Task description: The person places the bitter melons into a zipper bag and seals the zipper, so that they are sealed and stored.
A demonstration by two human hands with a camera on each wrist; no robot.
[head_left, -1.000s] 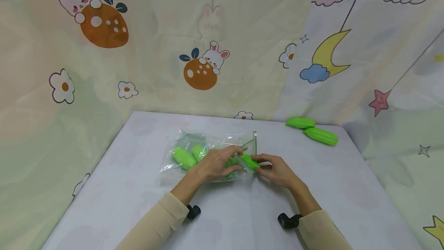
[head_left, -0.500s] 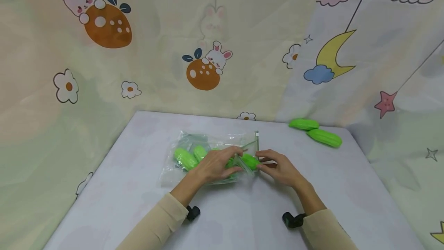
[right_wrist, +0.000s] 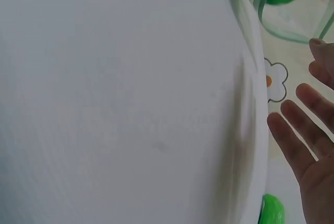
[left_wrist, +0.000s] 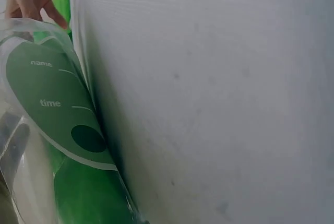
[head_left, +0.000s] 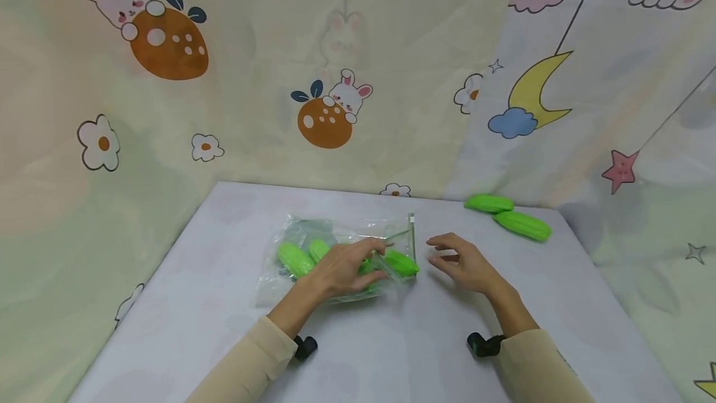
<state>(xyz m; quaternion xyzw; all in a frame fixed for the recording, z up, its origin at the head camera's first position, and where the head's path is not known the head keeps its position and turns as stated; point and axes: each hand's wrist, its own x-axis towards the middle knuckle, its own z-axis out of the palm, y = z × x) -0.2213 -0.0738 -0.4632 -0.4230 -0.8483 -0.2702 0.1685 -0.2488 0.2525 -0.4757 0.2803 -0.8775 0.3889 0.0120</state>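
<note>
A clear zip bag (head_left: 274, 291) lies on the table with several green, ridged, oblong toy vegetables (head_left: 294, 259) inside. My left hand (head_left: 344, 268) reaches over the bag and pinches the lip of its mouth between thumb and fingers. One green toy vegetable (head_left: 401, 264) lies at that mouth, its tip toward the right. A green label with "name" and "time" (left_wrist: 49, 83) shows on the bag in the left wrist view. My right hand (head_left: 461, 262) is apart from the bag, fingers spread and holding nothing. In the right wrist view, that hand (right_wrist: 308, 130) is beside the bag's mouth rim (right_wrist: 287, 36).
Two more green toy vegetables, a rear one (head_left: 489, 203) and a front one (head_left: 523, 226), lie at the table's back right corner. A cloth backdrop (head_left: 252, 111) with cartoon prints rises behind the white table (head_left: 391, 353). Black wrist cameras sit on both wrists.
My right hand has let go of the green toy vegetable at the bag's mouth and moved off to the right. The left hand keeps its hold on the bag.
</note>
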